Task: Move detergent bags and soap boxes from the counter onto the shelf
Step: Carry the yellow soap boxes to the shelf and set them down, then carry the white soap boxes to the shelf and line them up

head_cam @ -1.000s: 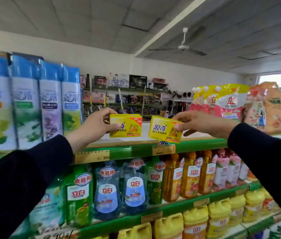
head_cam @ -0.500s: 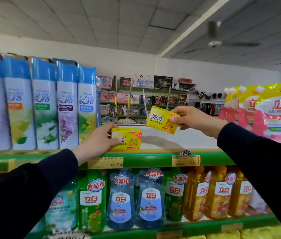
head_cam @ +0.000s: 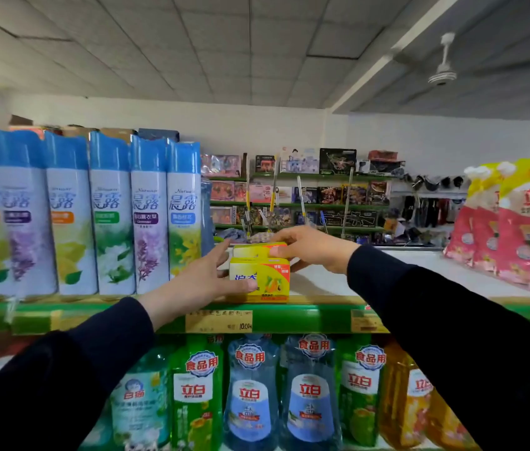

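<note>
Two yellow soap boxes are stacked on the top shelf [head_cam: 318, 315], near its green front edge. The lower soap box [head_cam: 268, 281] stands on the shelf board, and my left hand [head_cam: 197, 283] holds its left end with the thumb across the front. The upper soap box [head_cam: 257, 249] lies on top of it, gripped at its right end by my right hand [head_cam: 310, 247]. Pink and yellow detergent bags [head_cam: 514, 232] stand on the same shelf at the far right.
Tall blue-capped spray cans [head_cam: 149, 219] fill the shelf left of the boxes. White shelf board lies bare between the boxes and the bags. Dish-soap bottles [head_cam: 250, 395] line the shelf below. Toy shelves stand along the back wall.
My right hand has brought its soap box down onto the box held by my left hand. The left hand's box has stayed on the shelf. The view has shifted right and closer.
</note>
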`<state>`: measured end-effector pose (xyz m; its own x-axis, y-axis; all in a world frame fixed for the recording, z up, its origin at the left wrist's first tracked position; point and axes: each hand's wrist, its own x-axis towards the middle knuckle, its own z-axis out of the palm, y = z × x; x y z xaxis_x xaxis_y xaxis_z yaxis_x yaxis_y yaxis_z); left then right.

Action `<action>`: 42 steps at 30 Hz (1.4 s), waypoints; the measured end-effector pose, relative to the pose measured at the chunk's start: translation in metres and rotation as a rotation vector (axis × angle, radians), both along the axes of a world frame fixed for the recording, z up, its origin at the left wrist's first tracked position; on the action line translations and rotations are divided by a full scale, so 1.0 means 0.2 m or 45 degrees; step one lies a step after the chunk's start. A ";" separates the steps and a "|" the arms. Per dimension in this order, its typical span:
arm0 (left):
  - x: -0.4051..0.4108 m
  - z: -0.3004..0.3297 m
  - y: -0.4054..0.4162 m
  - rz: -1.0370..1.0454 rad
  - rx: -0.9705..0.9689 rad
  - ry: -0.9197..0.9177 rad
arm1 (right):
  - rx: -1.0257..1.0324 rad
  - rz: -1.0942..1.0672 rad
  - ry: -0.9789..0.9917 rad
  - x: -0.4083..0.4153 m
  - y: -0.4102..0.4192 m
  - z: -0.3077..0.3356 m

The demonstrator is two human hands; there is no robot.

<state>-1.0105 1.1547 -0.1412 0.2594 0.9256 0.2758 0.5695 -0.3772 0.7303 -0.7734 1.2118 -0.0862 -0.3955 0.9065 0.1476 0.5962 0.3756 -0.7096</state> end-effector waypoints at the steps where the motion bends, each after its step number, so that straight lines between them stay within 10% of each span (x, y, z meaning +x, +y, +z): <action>1: 0.00 0.00 0.01 0.013 0.001 0.027 | -0.054 0.025 0.030 -0.01 0.00 -0.01; 14: 0.01 0.01 -0.04 0.045 -0.063 0.238 | -0.294 -0.008 0.496 0.05 -0.12 -0.13; 24: 0.00 0.04 -0.05 0.029 -0.126 0.285 | -0.222 -0.031 0.396 0.01 -0.17 -0.19; 42: 0.45 0.10 -0.21 -0.527 0.362 0.109 | 0.415 -0.715 0.251 0.30 -0.94 -0.26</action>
